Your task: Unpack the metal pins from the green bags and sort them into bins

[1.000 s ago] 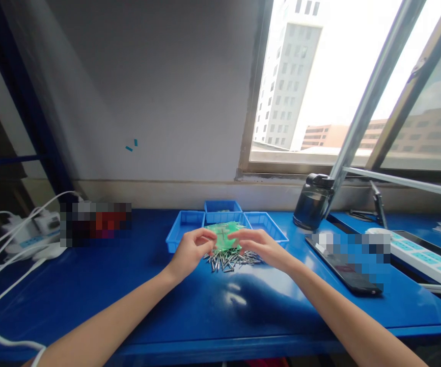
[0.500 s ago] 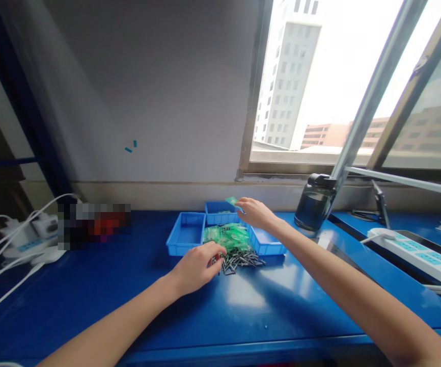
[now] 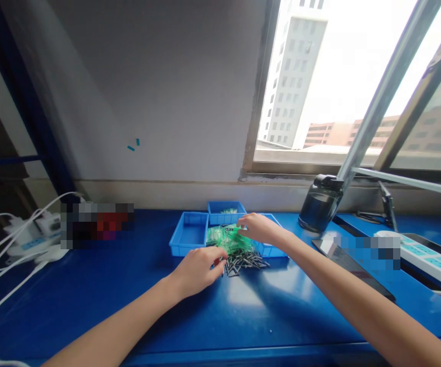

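My right hand (image 3: 256,227) is over the pile of green plastic pieces (image 3: 230,238), with its fingertips at the pile's upper right and its fingers a little apart. No piece shows clearly in its grasp. Lower left, my left hand (image 3: 201,267) rests beside a heap of dark metal screws (image 3: 245,261). Its thumb and fingers are curled together at the heap's edge, and whatever is between them is too small to make out. Some small greenish pieces lie in the back blue tray (image 3: 226,206).
A blue tray (image 3: 189,232) stands left of the pile and another blue tray (image 3: 272,250) right of it, partly behind my right hand. Farther right are a dark bottle (image 3: 320,204), a flat black device (image 3: 358,272) and a power strip (image 3: 430,257). White cables (image 3: 10,270) run along the left.
My right hand has come down from the back tray to the green pile. The green piece it held is gone from its fingers. My left hand has barely moved; the view shifted slightly.
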`<state>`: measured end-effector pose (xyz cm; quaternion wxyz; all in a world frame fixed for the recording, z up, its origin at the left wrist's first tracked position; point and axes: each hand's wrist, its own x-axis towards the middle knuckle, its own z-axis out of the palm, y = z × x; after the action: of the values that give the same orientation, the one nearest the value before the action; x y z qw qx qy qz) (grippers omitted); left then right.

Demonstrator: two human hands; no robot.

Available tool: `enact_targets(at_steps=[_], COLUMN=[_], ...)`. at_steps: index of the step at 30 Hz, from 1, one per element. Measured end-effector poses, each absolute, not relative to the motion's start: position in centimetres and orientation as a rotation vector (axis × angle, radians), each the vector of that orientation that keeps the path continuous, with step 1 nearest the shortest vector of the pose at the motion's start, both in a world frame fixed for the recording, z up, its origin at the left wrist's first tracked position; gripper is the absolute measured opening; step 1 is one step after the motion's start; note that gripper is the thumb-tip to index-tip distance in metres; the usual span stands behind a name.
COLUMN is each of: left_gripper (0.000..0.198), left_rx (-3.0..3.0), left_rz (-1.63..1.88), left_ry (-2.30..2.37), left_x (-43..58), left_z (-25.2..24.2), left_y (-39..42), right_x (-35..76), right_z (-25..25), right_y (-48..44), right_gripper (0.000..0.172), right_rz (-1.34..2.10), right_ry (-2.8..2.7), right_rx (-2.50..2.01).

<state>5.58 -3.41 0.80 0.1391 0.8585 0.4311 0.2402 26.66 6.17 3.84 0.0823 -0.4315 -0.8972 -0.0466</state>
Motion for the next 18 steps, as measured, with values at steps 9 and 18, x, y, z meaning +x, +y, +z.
enact_targets(at_steps=[9,18], left_gripper=[0.025,0.035], left_rx=[2.382,1.963], left_rz=[0.775,0.825], left_ry=[1.287,1.154], left_x=[5.5,6.3], left_z=[0.4,0.7], left_y=[-3.0,-3.3], right_x=[27.5,26.7], right_z=[5.9,2.3], right_y=[3.6,0.0], right_gripper=[0.02,0.021], right_rz=[-0.025,0.829], right_ry=[-2.316,-1.948], right_rx=[-1.212,-0.96])
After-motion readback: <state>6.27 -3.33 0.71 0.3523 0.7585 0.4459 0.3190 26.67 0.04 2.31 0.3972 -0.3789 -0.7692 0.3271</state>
